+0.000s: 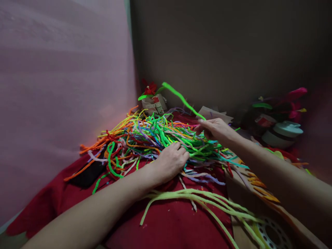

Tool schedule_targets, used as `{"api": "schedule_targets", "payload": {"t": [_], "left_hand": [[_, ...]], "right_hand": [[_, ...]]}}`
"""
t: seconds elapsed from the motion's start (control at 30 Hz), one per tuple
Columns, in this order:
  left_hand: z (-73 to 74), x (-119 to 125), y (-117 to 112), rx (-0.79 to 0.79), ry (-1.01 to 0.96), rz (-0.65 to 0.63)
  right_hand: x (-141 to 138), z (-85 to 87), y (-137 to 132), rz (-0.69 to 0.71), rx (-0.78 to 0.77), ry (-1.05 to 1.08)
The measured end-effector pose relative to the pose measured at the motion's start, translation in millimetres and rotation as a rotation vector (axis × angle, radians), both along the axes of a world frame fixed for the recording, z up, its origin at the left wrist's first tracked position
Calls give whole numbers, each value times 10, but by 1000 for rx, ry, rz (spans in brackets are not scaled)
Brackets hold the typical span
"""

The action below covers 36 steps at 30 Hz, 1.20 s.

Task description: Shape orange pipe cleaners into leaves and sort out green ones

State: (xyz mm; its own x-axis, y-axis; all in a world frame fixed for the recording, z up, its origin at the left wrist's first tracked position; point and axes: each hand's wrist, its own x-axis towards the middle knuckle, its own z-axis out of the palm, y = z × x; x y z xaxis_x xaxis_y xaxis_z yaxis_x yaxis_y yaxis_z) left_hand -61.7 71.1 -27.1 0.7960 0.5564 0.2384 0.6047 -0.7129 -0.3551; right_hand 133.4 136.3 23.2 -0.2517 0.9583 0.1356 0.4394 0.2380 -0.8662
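Observation:
A bright green pipe cleaner [183, 98] rises from the fingertips of my right hand [216, 130], which pinches it above the right side of the heap. Its far end bends over at the upper left. My left hand [172, 159] is closed, with curled fingers resting against the front of a tangled pile of pipe cleaners [145, 133] in green, orange, yellow, purple, red and white. What those fingers hold is hidden. Several pale yellow pipe cleaners [186, 194] lie loose on the dark red cloth [166, 221] nearer to me.
A dark flat object [86, 174] lies at the pile's left. Behind stand a red flower [149, 88] and a small box [158, 103]. To the right are a pale lidded container [282, 133], a pink flower [297, 93] and a white spool [273, 233]. Walls rise behind and left.

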Motion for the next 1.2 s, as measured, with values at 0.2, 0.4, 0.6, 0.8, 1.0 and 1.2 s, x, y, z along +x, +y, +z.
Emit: {"api": "schedule_targets", "payload": {"t": [0.2, 0.4, 0.6, 0.8, 1.0, 1.2], "left_hand": [[-59, 35, -19, 27, -22, 45], [-48, 74, -71, 21, -23, 60], [-143, 123, -130, 88, -52, 92], [-287, 235, -78, 39, -41, 181], [-268, 215, -99, 97, -61, 148], [-195, 157, -87, 14, -122, 85]], "right_hand": [[-230, -290, 57, 50, 178, -394], [-400, -405, 56, 47, 285, -409], [-599, -248, -71, 33, 297, -342], [-1016, -125, -165, 176, 197, -468], [-1049, -19, -119, 142, 139, -374], [-656, 488, -243, 170, -121, 395]]}}
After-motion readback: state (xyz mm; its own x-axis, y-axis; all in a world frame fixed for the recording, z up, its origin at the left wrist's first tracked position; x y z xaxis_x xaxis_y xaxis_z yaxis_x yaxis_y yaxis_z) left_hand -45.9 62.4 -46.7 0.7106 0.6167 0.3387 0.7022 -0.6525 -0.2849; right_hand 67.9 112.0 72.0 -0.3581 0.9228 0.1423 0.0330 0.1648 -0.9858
